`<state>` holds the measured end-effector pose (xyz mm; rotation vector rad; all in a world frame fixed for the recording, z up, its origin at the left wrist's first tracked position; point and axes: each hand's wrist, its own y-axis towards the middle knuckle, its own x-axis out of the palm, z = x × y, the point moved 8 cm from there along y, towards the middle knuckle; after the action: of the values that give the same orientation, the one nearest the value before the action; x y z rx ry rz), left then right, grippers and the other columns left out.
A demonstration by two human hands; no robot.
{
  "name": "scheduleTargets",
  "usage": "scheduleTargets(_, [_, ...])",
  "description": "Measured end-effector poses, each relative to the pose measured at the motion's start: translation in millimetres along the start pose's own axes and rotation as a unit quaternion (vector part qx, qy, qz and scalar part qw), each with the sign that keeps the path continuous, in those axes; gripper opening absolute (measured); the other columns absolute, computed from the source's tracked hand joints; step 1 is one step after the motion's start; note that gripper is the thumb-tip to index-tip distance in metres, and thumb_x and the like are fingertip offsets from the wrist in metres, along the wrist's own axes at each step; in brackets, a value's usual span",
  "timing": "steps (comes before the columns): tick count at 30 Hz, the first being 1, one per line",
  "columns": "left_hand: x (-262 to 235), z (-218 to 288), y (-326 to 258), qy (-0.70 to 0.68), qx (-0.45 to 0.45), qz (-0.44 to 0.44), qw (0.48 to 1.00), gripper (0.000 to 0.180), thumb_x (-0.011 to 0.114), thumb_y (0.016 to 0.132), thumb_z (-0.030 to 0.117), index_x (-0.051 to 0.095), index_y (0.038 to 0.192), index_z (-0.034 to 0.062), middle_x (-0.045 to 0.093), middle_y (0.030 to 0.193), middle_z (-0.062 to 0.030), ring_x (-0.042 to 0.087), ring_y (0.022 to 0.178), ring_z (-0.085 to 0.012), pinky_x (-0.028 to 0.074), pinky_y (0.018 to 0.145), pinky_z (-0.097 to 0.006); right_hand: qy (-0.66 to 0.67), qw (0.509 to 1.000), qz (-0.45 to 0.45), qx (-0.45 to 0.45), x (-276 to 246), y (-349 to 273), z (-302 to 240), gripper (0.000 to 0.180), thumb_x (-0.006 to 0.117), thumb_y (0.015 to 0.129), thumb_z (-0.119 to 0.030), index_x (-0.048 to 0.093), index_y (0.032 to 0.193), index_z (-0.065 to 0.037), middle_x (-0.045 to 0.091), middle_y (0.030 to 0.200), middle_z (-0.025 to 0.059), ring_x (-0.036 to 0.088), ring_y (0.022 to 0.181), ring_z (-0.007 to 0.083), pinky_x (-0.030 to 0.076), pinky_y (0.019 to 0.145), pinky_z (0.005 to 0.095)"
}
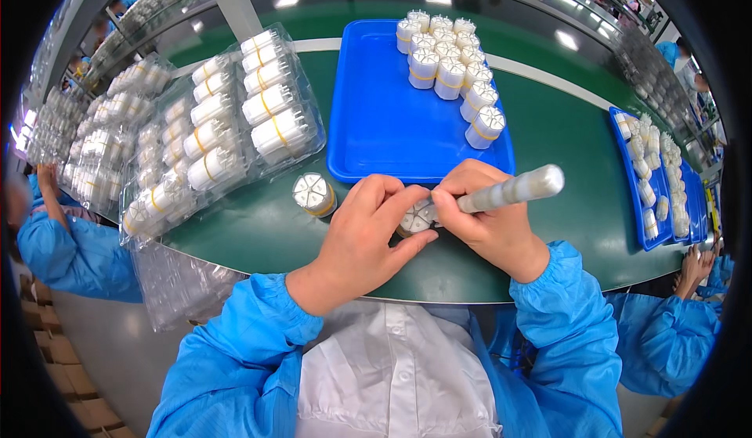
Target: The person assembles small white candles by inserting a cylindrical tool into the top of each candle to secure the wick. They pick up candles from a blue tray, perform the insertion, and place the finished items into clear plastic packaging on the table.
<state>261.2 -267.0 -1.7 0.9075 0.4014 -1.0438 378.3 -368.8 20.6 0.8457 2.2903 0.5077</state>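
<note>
My left hand (364, 238) steadies a round white bundle (417, 217) on the green table, thumb and fingers curled around it. Its top is divided into wedge-shaped segments. My right hand (497, 227) grips a pen-like tool (513, 189) with a thick whitish handle, slanting up to the right. The tool's tip is down at the bundle's top, mostly hidden by my fingers. Left of my left hand stands a similar bundle (314, 194) with a yellow band around it. Just beyond my hands lies a blue tray (376, 117), with several banded white bundles (449, 72) grouped upright on its right side.
Clear plastic trays (309, 129) full of banded white bundles (210, 129) cover the table's left. Farther right are blue trays (638, 203) with white pieces. Co-workers' blue sleeves (78, 254) (666, 336) show at both sides. A metal post (233, 3) rises behind the table.
</note>
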Motion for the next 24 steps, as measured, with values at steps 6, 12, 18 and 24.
scheduleTargets(6, [1, 5, -1, -0.081, 0.042, 0.029, 0.995, 0.063, 0.080, 0.079, 0.006, 0.054, 0.136, 0.0019, 0.066, 0.120, -0.0162, 0.065, 0.107, -0.0357, 0.054, 0.088, -0.043, 0.031, 0.999, 0.024, 0.013, -10, 3, 3, 0.011, 0.076, 0.088, -0.005, 0.069, 0.080, -0.002, 0.066, 0.072, 0.0061, 0.062, 0.063, 0.0173, 0.046, 0.056, 0.0327])
scheduleTargets(12, [1, 5, -1, -0.080, 0.027, 0.023, 0.996, 0.064, 0.082, 0.078, 0.003, 0.055, 0.136, 0.0010, 0.067, 0.119, -0.0151, 0.067, 0.107, -0.0309, 0.054, 0.090, -0.040, 0.010, 1.000, -0.007, 0.011, -3, -1, 5, 0.012, 0.077, 0.088, -0.006, 0.069, 0.082, -0.001, 0.067, 0.075, 0.0067, 0.062, 0.063, 0.0178, 0.047, 0.056, 0.0331])
scheduleTargets(18, [4, 6, 1, 0.042, 0.024, -0.004, 0.999, 0.064, 0.084, 0.077, 0.006, 0.055, 0.134, 0.0008, 0.065, 0.120, -0.0163, 0.064, 0.106, -0.0334, 0.053, 0.090, -0.041, -0.008, 1.000, -0.024, 0.005, 0, -2, 3, 0.011, 0.077, 0.088, -0.007, 0.069, 0.083, -0.002, 0.067, 0.077, 0.0065, 0.063, 0.064, 0.0164, 0.046, 0.056, 0.0326])
scheduleTargets(24, [1, 7, -1, -0.076, 0.044, 0.045, 0.995, 0.062, 0.081, 0.077, 0.004, 0.055, 0.133, -0.0016, 0.065, 0.121, -0.0163, 0.064, 0.104, -0.0309, 0.054, 0.089, -0.041, 0.052, 0.998, 0.018, 0.018, -12, 0, 10, 0.008, 0.075, 0.090, -0.006, 0.069, 0.085, -0.002, 0.067, 0.078, 0.0048, 0.061, 0.065, 0.0139, 0.046, 0.057, 0.0311])
